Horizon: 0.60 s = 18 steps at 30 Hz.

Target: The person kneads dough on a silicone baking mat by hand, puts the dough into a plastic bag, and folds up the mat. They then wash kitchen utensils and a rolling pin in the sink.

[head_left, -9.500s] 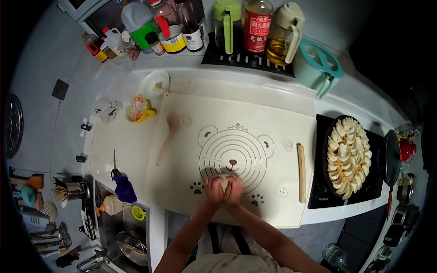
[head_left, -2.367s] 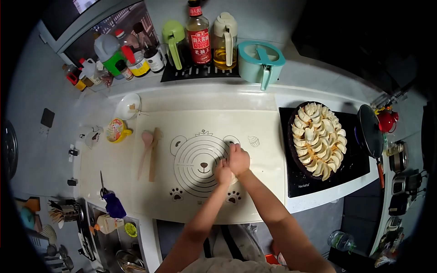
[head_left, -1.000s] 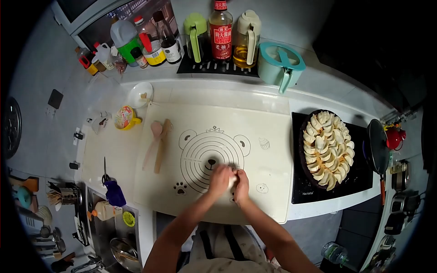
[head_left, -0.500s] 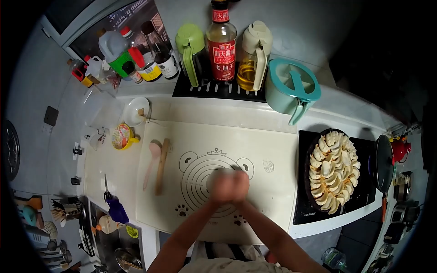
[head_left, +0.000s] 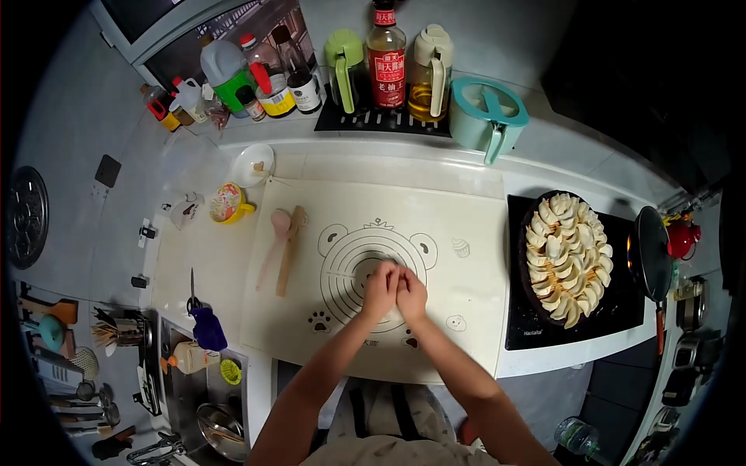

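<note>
Over the bear face printed on the cream pastry mat [head_left: 466,210], my left hand [head_left: 380,293] and my right hand [head_left: 410,295] press together side by side. Both have their fingers curled inward, and anything between them is hidden from above. Left of the hands, a wooden rolling pin [head_left: 291,252] lies on the mat beside a pink spoon [head_left: 280,225]. A tray piled with pale folded dumplings [head_left: 569,256] rests on the black cooktop [head_left: 536,335] to the right.
Behind the mat stand a soy sauce bottle [head_left: 387,70], an oil jug [head_left: 429,78] and a teal-lidded container [head_left: 489,116]. At left are a yellow cup [head_left: 228,203], a white bowl [head_left: 253,165], scissors [head_left: 193,299] and a sink [head_left: 177,388]. A frying pan [head_left: 651,252] is at far right.
The hands were blurred by motion and now show sharply, still pressed together over the mat. The whole view has shifted, with the counter things appearing higher in the picture.
</note>
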Motion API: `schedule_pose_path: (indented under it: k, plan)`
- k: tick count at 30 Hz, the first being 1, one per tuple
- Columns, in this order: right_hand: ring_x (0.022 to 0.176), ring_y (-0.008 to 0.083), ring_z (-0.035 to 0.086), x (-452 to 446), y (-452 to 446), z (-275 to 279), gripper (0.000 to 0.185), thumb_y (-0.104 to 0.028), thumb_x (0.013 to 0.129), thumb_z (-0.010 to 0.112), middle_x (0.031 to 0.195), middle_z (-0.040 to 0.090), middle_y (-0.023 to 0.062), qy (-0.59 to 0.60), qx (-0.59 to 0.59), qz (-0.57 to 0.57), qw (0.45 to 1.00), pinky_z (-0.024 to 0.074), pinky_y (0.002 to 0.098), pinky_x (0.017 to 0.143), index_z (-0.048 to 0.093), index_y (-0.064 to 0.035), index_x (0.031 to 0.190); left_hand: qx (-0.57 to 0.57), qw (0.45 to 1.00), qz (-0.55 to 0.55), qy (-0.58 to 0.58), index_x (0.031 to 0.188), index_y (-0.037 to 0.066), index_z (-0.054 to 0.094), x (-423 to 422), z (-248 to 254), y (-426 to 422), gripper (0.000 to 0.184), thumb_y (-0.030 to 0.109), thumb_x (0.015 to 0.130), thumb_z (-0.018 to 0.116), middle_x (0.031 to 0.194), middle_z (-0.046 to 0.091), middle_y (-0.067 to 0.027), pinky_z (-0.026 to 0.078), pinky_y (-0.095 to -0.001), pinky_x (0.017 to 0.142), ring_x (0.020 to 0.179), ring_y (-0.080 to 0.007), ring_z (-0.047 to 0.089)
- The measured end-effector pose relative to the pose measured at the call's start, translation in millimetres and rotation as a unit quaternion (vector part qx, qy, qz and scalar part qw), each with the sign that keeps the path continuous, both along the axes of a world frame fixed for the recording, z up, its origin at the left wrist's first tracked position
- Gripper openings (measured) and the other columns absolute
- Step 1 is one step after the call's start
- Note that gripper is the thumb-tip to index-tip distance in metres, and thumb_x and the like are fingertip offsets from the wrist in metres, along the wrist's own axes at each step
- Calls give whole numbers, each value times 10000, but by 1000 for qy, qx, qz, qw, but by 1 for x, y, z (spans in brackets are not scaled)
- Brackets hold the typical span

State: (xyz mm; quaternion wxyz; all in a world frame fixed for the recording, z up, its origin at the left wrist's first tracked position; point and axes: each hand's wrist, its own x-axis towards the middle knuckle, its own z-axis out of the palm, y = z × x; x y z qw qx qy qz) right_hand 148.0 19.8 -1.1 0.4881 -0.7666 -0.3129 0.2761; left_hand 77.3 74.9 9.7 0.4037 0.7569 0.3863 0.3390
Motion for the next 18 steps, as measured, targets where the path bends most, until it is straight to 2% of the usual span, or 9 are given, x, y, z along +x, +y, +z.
schedule_pose_path:
  k: [2,4,5,7,8,11,12,15,18]
  plan:
    - [885,283,577,-14,-23,-7,305,-14,783,416,977,601,189,161,103,-96,977,445,328,785,562,1,1051,140,988,-54,33,912,56,535,-13,15,-35,166,164,786,550,906,558,-118,410,-382,712,800,-290,526]
    - [890,317,563,-26,-41,-1,310,14,781,390,977,588,199,88,124,-101,983,440,339,799,545,32,1049,195,977,-56,58,946,71,554,-26,12,-64,216,168,753,557,966,556,-89,391,-391,746,866,-277,518]
    - [889,318,556,-33,-47,-4,282,-22,796,403,963,589,181,-1,123,-91,988,428,354,814,552,10,1034,210,975,-39,64,964,77,561,-32,6,-70,245,182,743,559,981,559,-73,386,-391,751,883,-263,518]
    - [933,241,520,-36,-54,-15,233,-73,838,391,1015,564,132,-198,139,-47,969,404,323,846,547,-22,1004,279,954,-62,93,971,85,567,-43,-22,-70,263,212,740,556,1002,557,-67,383,-384,741,892,-255,517]
    - [918,248,519,-34,-47,-21,218,-88,839,393,985,566,126,-186,127,-54,973,405,330,836,548,-31,980,314,940,-74,107,974,89,570,-45,-37,-62,273,227,739,554,1012,556,-64,381,-381,737,896,-251,517]
    - [875,279,524,-20,-23,-27,200,-127,844,395,915,574,120,-159,90,-59,981,411,356,801,552,-44,937,249,951,-122,138,993,128,551,-30,-24,-22,280,229,732,559,958,562,-22,386,-356,681,810,-222,523]
    - [860,296,530,-14,-13,-25,207,-136,847,395,902,578,125,-153,82,-53,983,413,369,787,553,-40,942,235,960,-128,81,958,124,560,-24,-19,-6,255,226,724,566,910,565,-24,384,-365,687,800,-222,514]
    - [820,309,549,3,16,-17,212,-151,851,402,866,590,126,-122,61,-48,989,431,377,727,554,-40,948,217,955,-144,144,885,116,558,-11,-22,26,186,219,730,557,794,574,-43,399,-365,615,709,-237,527]
    - [716,288,575,12,42,-17,201,-171,855,402,786,603,118,-108,42,-100,988,446,380,631,552,-61,931,179,980,-51,72,823,118,545,10,-27,41,125,211,740,545,642,541,-61,398,-377,519,590,-269,521]
